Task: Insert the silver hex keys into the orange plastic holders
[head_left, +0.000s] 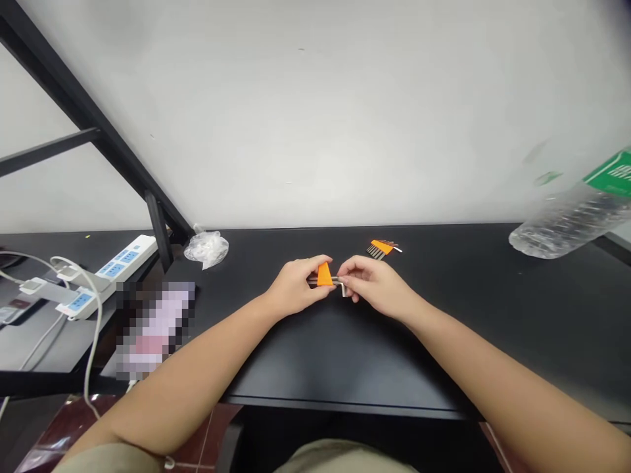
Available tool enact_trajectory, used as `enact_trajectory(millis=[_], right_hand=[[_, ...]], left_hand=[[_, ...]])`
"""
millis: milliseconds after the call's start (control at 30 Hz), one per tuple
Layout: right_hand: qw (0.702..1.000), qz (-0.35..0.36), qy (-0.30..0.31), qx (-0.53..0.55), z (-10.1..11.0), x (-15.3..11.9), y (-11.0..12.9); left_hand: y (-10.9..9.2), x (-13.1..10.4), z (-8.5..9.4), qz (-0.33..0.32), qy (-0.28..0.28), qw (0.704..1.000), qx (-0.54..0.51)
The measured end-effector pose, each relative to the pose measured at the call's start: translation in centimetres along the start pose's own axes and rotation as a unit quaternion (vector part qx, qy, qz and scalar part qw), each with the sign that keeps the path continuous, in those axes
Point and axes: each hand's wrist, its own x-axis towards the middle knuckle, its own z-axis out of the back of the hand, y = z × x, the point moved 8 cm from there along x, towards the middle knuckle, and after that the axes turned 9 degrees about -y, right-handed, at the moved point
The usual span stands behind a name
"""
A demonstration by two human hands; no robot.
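Observation:
An orange holder with metal hex keys through it is held over the middle of the black table. My left hand grips the holder between thumb and fingers, from its left side. The fingers of my right hand are pinched on a silver hex key at the right side of the holder; its short bent end points down. Behind my right hand, a second orange holder with several hex keys lies on the table.
Crumpled clear plastic lies at the table's back left. A large clear bottle with a green label is at the right. To the left are a white power strip, cables, a blurred-out object and a black metal frame.

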Motion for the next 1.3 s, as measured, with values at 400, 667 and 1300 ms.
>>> enact_trajectory(millis=[400, 667, 1300], right_hand=[[0.997, -0.043, 0.047, 0.041, -0.6, -0.4, -0.1], [0.997, -0.009, 0.066, 0.034, -1.1, -0.6, 0.0], [0.861, 0.172, 0.047, -0.477, 3.0, -0.3, 0.1]], left_hand=[[-0.4, -0.2, 0.7, 0.017, -0.056, 0.997, -0.045], [-0.2, -0.2, 0.5, 0.015, -0.034, 0.997, -0.061], [2.1, 0.2, 0.7, 0.059, -0.042, 0.997, 0.024]])
